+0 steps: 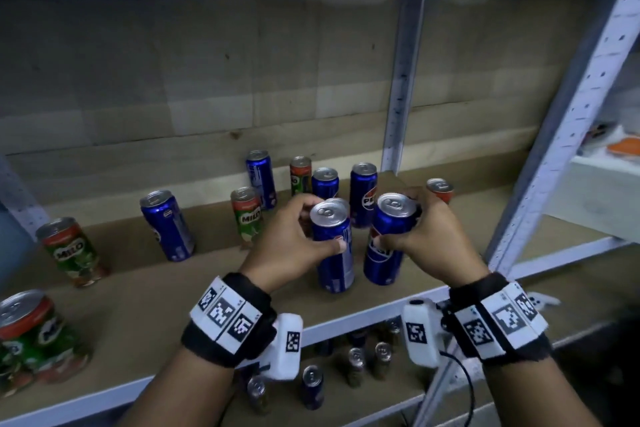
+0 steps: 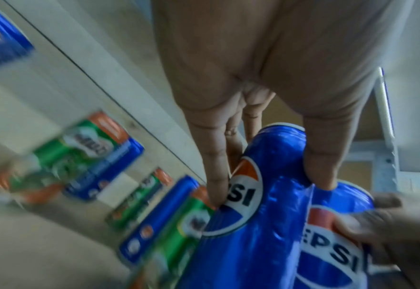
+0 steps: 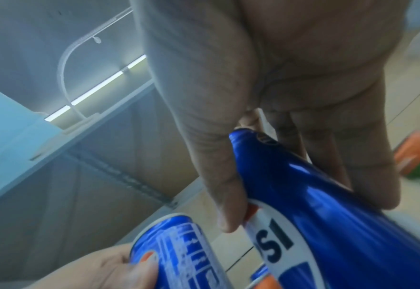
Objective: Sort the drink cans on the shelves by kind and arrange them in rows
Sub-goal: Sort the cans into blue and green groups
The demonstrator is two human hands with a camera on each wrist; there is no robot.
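Head view: the left hand clamps one blue Pepsi can, the right hand another Pepsi can, side by side over the wooden shelf. At ten o'clock stand two green Milo cans; four more blue ones are at twelve.

Left wrist: fingers wrap "PSI".

Right wrist: the thumb presses "SI".

Two tall blue Pepsi cans stand side by side near the shelf's front edge, one left, the other right, unopened. Behind them more blue cans mix with green Milo cans, scattered, all upright.
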